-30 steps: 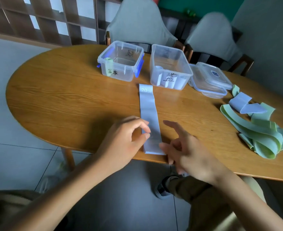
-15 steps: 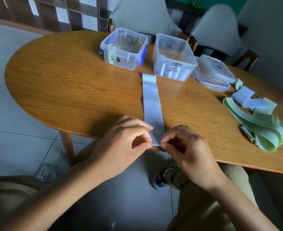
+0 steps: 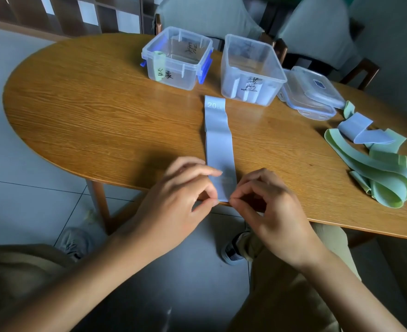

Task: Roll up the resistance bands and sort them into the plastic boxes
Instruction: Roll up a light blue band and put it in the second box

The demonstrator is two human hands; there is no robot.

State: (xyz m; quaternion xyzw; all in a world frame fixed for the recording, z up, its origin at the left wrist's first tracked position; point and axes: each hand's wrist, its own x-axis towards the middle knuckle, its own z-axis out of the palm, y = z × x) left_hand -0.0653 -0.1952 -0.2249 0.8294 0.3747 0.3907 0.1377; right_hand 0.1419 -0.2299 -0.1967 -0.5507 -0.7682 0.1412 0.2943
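**Blue band pinched at near end on bench edge**

Blue-grey resistance band, marked "20 LB" at its far end, is laid flat and lengthwise on the wooden bench, its near end at the bench's front edge. That near end is pinched at its left corner by the left hand and at its right corner by the right hand; the fingers of both hands are curled narrowly round the band's end.

Two clear plastic boxes are set beyond the band's far end. A rolled green band is seen in the left box, which has blue clasps. Pale contents are visible in the right box but cannot be identified. Stacked lids are placed just right of it. A loose heap of green and blue bands is lying at the bench's right side, well apart from the hands.
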